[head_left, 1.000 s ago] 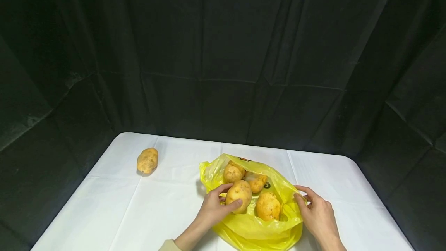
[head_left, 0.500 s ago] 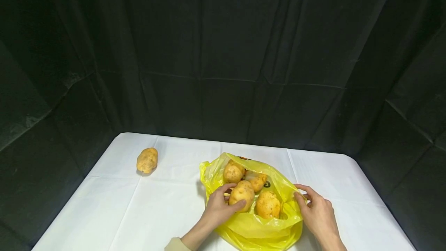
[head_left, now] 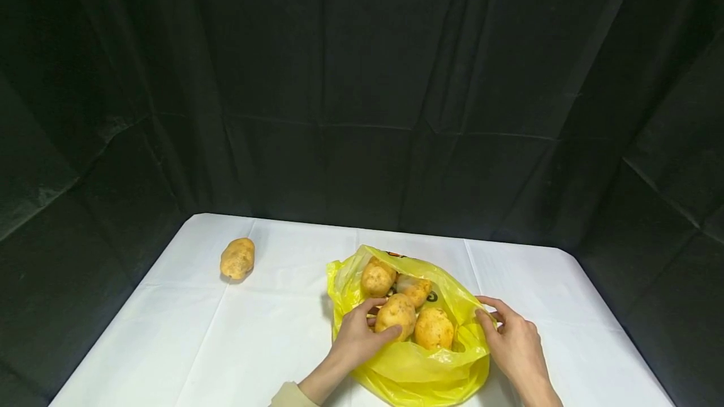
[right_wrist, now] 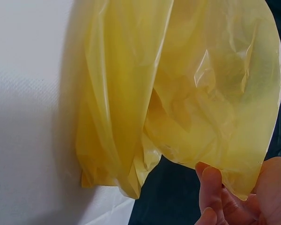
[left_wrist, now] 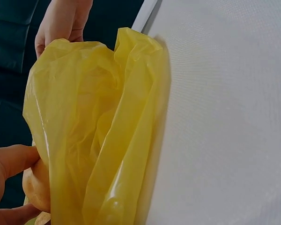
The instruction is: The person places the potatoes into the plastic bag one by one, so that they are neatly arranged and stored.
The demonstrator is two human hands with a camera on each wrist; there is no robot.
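Presently, the left hand (head_left: 356,336) grasps a potato (head_left: 396,316) inside the yellow bag (head_left: 427,375), whose right rim (head_left: 472,304) the right hand (head_left: 515,341) pinches; release or lifting probably requires steadiness there.

Left fingers (head_left: 370,303) partly hidden behind potato (head_left: 397,317); print (head_left: 432,296) on yellow bag (head_left: 424,377) too small, perhaps lettering.

On my head view, the bag (head_left: 424,385) lies right of centre on the worktop (head_left: 254,344). I see the held potato (head_left: 396,317) between the left grip (head_left: 356,336) and the right-hand potato (head_left: 434,330), with the rear-left potato (head_left: 377,279) and the rear-middle potato (head_left: 417,293) behind, inside the bag. The right grip (head_left: 517,343) is at its right rim. The loose potato (head_left: 237,259) lies well apart, far left. The curtain (head_left: 362,80) hangs behind.
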